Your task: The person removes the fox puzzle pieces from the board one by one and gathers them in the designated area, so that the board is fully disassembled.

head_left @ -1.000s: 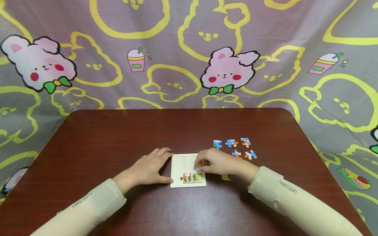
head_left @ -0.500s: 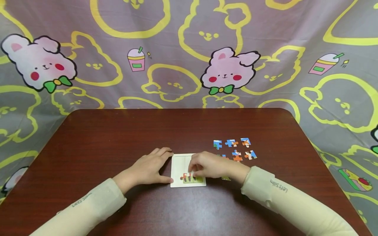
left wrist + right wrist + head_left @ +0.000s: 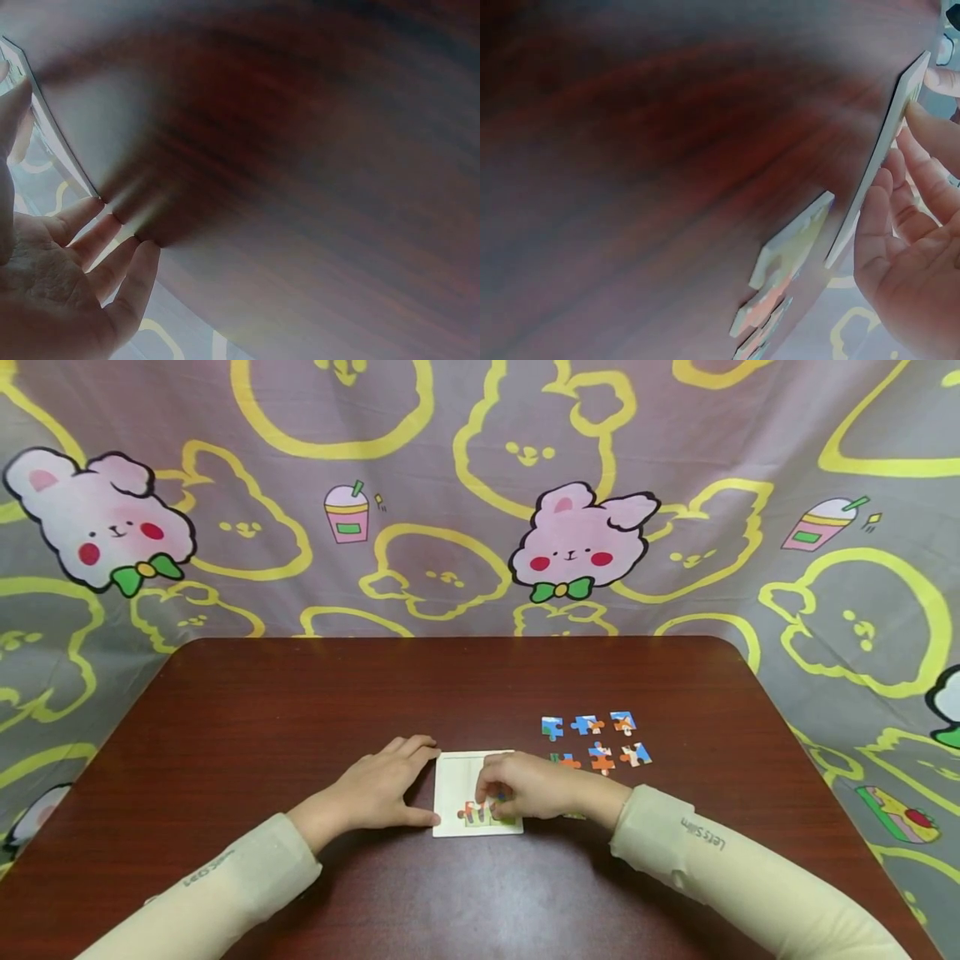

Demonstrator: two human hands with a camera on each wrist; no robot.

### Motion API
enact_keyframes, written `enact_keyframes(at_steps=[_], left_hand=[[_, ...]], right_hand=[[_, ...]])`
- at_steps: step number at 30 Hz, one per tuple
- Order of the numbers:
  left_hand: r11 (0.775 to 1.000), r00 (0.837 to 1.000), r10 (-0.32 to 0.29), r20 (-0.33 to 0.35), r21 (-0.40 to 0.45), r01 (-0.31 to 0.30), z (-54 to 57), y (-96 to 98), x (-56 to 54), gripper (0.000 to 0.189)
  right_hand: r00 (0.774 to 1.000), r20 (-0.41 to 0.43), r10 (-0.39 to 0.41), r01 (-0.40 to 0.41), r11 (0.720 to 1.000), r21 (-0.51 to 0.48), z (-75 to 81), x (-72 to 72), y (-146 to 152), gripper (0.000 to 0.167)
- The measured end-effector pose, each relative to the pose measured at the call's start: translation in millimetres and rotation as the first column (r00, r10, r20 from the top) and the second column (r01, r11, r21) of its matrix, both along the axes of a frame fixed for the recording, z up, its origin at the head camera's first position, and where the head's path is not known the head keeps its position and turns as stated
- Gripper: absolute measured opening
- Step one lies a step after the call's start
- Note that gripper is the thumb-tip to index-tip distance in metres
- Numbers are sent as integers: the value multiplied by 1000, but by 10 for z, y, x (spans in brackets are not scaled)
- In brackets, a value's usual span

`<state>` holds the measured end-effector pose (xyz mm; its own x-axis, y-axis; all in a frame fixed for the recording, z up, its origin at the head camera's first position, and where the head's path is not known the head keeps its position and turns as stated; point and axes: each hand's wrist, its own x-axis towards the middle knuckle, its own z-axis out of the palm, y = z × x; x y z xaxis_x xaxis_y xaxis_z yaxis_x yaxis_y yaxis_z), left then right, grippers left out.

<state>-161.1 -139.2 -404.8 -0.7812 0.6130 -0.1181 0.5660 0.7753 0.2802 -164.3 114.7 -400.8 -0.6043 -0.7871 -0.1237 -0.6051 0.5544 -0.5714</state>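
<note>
A square, pale puzzle board [image 3: 452, 781] lies on the table in the head view. Joined puzzle pieces [image 3: 475, 815], patterned orange, dark and yellow-green, fill its lower right part. My left hand [image 3: 375, 785] rests on the board's left edge, with thumb and fingers spread at its two corners. Over the joined pieces my right hand [image 3: 528, 783] is bent, its thumb and index fingertips down on them. A bit of blue shows beneath it. Whether a piece is pinched there is hidden. The right wrist view shows these fingertips at the board [image 3: 870, 169], the other fingers loosely bent.
Several loose puzzle pieces [image 3: 602, 757], blue, orange and white, lie on the table [image 3: 322, 693] to the board's right. One yellow-green piece [image 3: 574, 815] is mostly covered by the right wrist. Behind the table hangs a patterned cloth [image 3: 442, 485].
My right hand has moved a little left and down over the board, onto the joined pieces. The left hand and the board have stayed put.
</note>
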Motion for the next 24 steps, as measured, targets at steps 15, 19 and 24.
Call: enact_keyframes(at_steps=[15, 19, 24], left_hand=[[1000, 1000, 0, 0, 2, 0, 14, 4, 1, 90], [1000, 1000, -5, -10, 4, 5, -1, -1, -10, 90], [1000, 1000, -7, -9, 3, 7, -10, -9, -16, 90]], right_hand=[[996, 82, 24, -17, 996, -87, 11, -23, 9, 15], [992, 116, 43, -27, 990, -135, 9, -46, 13, 13], [977, 204, 55, -21, 986, -166, 20, -50, 2, 9]])
